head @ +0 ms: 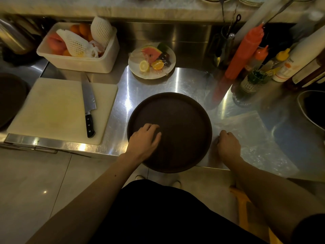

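A round dark brown tray (184, 117) lies on the steel counter (158, 85), and its near rim juts over the counter's front edge. My left hand (145, 138) rests on the tray's left part with fingers spread and lightly bent. My right hand (227, 144) sits on the counter just right of the tray. Its fingers are curled down at the left edge of a clear plastic film sheet (255, 138) spread over the steel. The fingertips are hidden under the hand.
A white cutting board (52, 110) with a knife (88, 106) lies to the left. Behind stand a white tub of fruit (79, 62) and a wrapped fruit plate (152, 62). Squeeze bottles (244, 55) and jars crowd the back right. A dark bowl (313, 110) sits at the far right.
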The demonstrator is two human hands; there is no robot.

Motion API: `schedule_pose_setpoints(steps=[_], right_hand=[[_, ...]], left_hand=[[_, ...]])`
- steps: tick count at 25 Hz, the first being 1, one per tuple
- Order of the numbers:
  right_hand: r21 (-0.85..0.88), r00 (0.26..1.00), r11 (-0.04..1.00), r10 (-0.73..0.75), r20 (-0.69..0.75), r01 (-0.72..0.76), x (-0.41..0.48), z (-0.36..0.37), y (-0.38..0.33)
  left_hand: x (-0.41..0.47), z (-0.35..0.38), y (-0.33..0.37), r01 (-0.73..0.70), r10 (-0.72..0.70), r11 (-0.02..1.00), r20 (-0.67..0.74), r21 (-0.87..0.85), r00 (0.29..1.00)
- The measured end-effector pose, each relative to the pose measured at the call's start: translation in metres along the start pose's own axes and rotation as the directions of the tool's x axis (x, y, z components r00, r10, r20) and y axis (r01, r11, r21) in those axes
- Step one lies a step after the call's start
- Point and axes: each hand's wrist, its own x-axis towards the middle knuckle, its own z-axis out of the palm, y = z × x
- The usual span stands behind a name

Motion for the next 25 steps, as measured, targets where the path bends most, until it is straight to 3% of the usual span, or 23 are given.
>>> schedule_pose_setpoints(steps=[5,12,17,25], right_hand=[[-0.129,0.997,0.991,0.028,-0.074,-0.037,-0.003,0.002,0.004],[-0.147,0.999,0.989,-0.002,-0.043,-0.005,-0.008,0.008,0.003],[-0.102,0.995,0.993,0.058,-0.086,-0.067,-0.011,0.013,0.001],[-0.053,0.997,0.998,0.04,-0.059,-0.043,-0.025,0.014,0.002]], left_hand=[[-0.008,0.005,0.0,-0.003,0.002,1.0,-0.005,-0.016,1.0],[-0.015,0.005,0.0,0.014,-0.015,0.998,-0.006,-0.054,1.0],[-0.02,0.01,-0.006,0.018,-0.018,0.999,-0.008,-0.038,1.0],[-0.014,0.052,-0.025,0.095,-0.162,0.973,0.328,0.211,0.931]])
